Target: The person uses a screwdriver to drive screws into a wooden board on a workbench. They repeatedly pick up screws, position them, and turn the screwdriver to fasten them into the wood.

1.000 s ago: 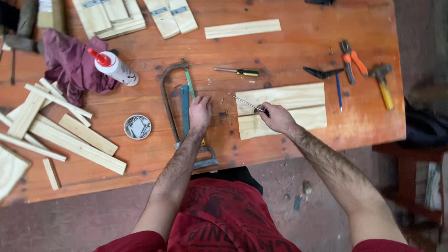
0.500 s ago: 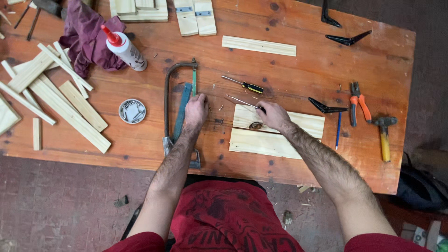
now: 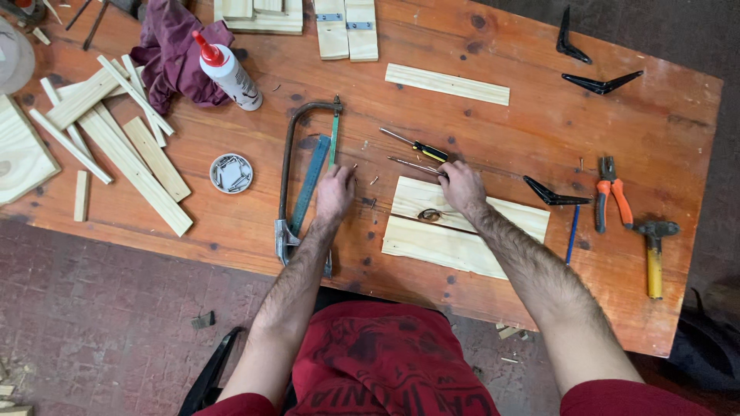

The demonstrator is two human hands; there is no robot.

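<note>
My left hand (image 3: 335, 192) lies flat on the wooden table (image 3: 509, 131), just right of a hacksaw (image 3: 297, 177). Its fingertips reach toward a few small loose screws (image 3: 356, 166). My right hand (image 3: 462, 187) rests on the far edge of two pale boards (image 3: 455, 243) lying side by side, fingers closed on the handle end of a thin metal screwdriver (image 3: 412, 164). A small metal fitting (image 3: 428, 214) sits on the boards near that hand. A black-and-yellow screwdriver (image 3: 420, 146) lies just beyond.
A glue bottle (image 3: 227, 73), purple cloth (image 3: 173, 54), round tin of screws (image 3: 231, 172) and loose wood strips (image 3: 116, 146) lie at left. Black brackets (image 3: 551, 192), a blue pencil (image 3: 572, 233), orange pliers (image 3: 609, 192) and a hammer (image 3: 654, 246) lie at right. A slat (image 3: 447, 83) lies behind.
The view has shifted over the table. My right hand has moved to the boards' far edge and closed on the thin screwdriver. My left hand stays beside the hacksaw.
</note>
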